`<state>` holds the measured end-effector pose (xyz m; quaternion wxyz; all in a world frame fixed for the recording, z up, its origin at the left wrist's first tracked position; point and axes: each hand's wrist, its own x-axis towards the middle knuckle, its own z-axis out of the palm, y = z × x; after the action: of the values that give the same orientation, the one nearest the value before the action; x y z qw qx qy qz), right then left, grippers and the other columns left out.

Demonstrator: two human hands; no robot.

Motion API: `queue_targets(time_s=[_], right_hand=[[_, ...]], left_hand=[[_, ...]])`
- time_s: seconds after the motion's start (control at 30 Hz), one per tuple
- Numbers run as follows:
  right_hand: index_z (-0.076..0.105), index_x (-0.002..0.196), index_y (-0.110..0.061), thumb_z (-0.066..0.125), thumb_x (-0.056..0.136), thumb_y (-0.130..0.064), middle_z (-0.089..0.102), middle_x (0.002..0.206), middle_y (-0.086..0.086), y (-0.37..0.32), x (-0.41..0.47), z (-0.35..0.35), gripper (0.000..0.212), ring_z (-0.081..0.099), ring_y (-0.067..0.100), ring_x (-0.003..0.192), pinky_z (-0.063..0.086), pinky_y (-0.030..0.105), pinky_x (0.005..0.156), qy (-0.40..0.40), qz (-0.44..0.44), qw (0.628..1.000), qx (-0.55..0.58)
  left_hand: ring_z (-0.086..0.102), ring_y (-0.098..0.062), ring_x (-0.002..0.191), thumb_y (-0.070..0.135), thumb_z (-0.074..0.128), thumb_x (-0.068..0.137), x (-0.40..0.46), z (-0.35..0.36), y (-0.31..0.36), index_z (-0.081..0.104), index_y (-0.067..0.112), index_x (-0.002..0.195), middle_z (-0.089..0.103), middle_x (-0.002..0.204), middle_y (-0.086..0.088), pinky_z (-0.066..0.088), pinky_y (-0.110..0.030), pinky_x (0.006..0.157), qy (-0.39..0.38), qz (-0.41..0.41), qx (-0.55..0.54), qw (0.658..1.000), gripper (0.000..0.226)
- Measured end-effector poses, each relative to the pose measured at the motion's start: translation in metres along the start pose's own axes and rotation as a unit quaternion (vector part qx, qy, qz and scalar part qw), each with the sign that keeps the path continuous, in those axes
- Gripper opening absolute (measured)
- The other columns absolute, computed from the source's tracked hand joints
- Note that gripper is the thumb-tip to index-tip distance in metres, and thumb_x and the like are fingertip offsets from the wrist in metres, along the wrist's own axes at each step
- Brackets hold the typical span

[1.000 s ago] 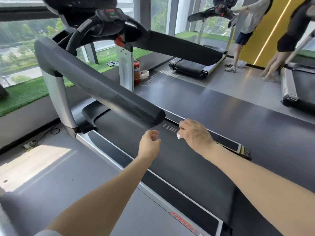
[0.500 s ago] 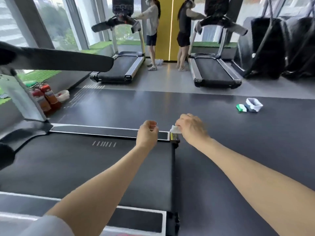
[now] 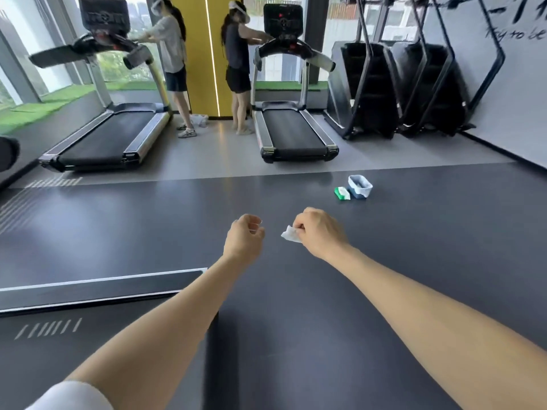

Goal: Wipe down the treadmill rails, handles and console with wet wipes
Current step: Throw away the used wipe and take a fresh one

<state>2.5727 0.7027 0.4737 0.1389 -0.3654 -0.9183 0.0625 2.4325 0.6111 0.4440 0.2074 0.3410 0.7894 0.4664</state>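
Black brush lettering reading "Try to be" is showing on the white wall, upper right; the rest is running off frame.

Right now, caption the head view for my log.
Right hand pinches a crumpled wet wipe above the dark floor; left hand curled, empty.

A small white wet wipe, crumpled into a wad, is pinched in the fingers of the right hand and sticks out to the left of the knuckles, held up over the dark floor. Near and to the left, the treadmill's side rail lies flat, a long dark strip with a pale edge, beside the black belt with its short white stripes.
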Motion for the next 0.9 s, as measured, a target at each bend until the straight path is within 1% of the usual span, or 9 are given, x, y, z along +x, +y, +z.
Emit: queue_targets(time_s=[0.07, 0.13, 0.23, 0.47, 0.57, 0.6, 0.67, 0.77, 0.9], right_hand=[[0.068, 0.098, -0.014, 0.047, 0.094, -0.015, 0.058, 0.104, 0.003, 0.022, 0.039, 0.001, 0.021, 0.054, 0.023, 0.100, 0.034, 0.028, 0.068, -0.002, 0.007, 1.000, 0.007], [0.068, 0.097, -0.014, 0.049, 0.094, -0.016, 0.058, 0.104, 0.003, 0.041, 0.088, 0.002, 0.019, 0.055, 0.024, 0.100, 0.035, 0.028, 0.068, -0.006, 0.013, 1.000, 0.016], [0.068, 0.097, -0.012, 0.051, 0.094, -0.021, 0.059, 0.106, 0.004, 0.060, 0.174, -0.005, 0.020, 0.056, 0.025, 0.100, 0.036, 0.027, 0.068, -0.006, 0.021, 1.000, 0.018], [0.068, 0.098, -0.013, 0.050, 0.093, -0.028, 0.059, 0.108, 0.003, 0.073, 0.362, 0.005, 0.024, 0.057, 0.026, 0.102, 0.039, 0.028, 0.072, -0.012, 0.011, 1.000, 0.015], [0.068, 0.099, -0.010, 0.049, 0.094, -0.028, 0.061, 0.107, 0.004, 0.074, 0.445, 0.031, 0.026, 0.057, 0.027, 0.100, 0.039, 0.028, 0.071, -0.040, -0.007, 0.999, 0.024], [0.068, 0.097, -0.007, 0.050, 0.093, -0.028, 0.063, 0.105, 0.006, 0.072, 0.474, 0.042, 0.028, 0.059, 0.028, 0.099, 0.042, 0.031, 0.071, -0.048, -0.013, 0.998, 0.033], [0.069, 0.094, -0.005, 0.050, 0.093, -0.028, 0.067, 0.101, 0.011, 0.065, 0.534, 0.070, 0.029, 0.061, 0.030, 0.096, 0.048, 0.034, 0.071, -0.062, -0.040, 0.997, 0.038], [0.069, 0.091, -0.009, 0.049, 0.093, -0.023, 0.068, 0.098, 0.008, 0.048, 0.627, 0.114, 0.024, 0.062, 0.028, 0.091, 0.046, 0.031, 0.067, -0.074, -0.099, 0.992, 0.037], [0.069, 0.097, -0.003, 0.050, 0.093, -0.024, 0.068, 0.101, 0.014, 0.006, 0.739, 0.149, 0.028, 0.063, 0.032, 0.093, 0.053, 0.036, 0.077, -0.119, -0.171, 0.976, 0.063]], left_hand=[[0.054, -0.013, 0.090, 0.017, 0.052, 0.094, 0.048, 0.021, 0.007, 0.056, 0.014, 0.118, 0.057, 0.115, -0.002, 0.044, -0.025, 0.065, -0.004, 0.005, -0.005, 1.000, 0.025], [0.054, -0.013, 0.090, 0.017, 0.052, 0.094, 0.099, 0.038, 0.013, 0.056, 0.014, 0.118, 0.057, 0.116, -0.003, 0.043, -0.023, 0.062, -0.006, 0.013, -0.004, 1.000, 0.025], [0.054, -0.014, 0.091, 0.017, 0.051, 0.093, 0.185, 0.052, 0.026, 0.056, 0.014, 0.118, 0.056, 0.119, -0.005, 0.043, -0.025, 0.068, -0.010, 0.021, -0.004, 1.000, 0.025], [0.053, -0.013, 0.090, 0.018, 0.052, 0.094, 0.369, 0.035, 0.051, 0.056, 0.014, 0.118, 0.055, 0.121, -0.006, 0.045, -0.027, 0.071, 0.025, 0.012, 0.011, 1.000, 0.025], [0.054, -0.012, 0.086, 0.018, 0.051, 0.093, 0.438, 0.023, 0.036, 0.055, 0.016, 0.119, 0.054, 0.121, -0.004, 0.044, -0.022, 0.063, 0.042, -0.009, 0.025, 0.999, 0.026], [0.054, -0.012, 0.085, 0.018, 0.050, 0.093, 0.462, 0.017, 0.029, 0.055, 0.016, 0.119, 0.053, 0.122, -0.004, 0.042, -0.021, 0.059, 0.052, -0.018, 0.027, 0.998, 0.026], [0.053, -0.013, 0.084, 0.017, 0.050, 0.093, 0.512, 0.006, 0.015, 0.055, 0.016, 0.120, 0.052, 0.122, -0.004, 0.042, -0.022, 0.060, 0.082, -0.039, 0.027, 0.995, 0.027], [0.053, -0.014, 0.083, 0.016, 0.050, 0.093, 0.584, -0.012, -0.009, 0.055, 0.015, 0.120, 0.052, 0.122, -0.004, 0.041, -0.022, 0.056, 0.129, -0.074, 0.035, 0.988, 0.028], [0.052, -0.015, 0.090, 0.016, 0.051, 0.092, 0.664, -0.050, -0.037, 0.055, 0.014, 0.121, 0.052, 0.123, -0.007, 0.040, -0.020, 0.055, 0.173, -0.141, 0.046, 0.974, 0.029]])
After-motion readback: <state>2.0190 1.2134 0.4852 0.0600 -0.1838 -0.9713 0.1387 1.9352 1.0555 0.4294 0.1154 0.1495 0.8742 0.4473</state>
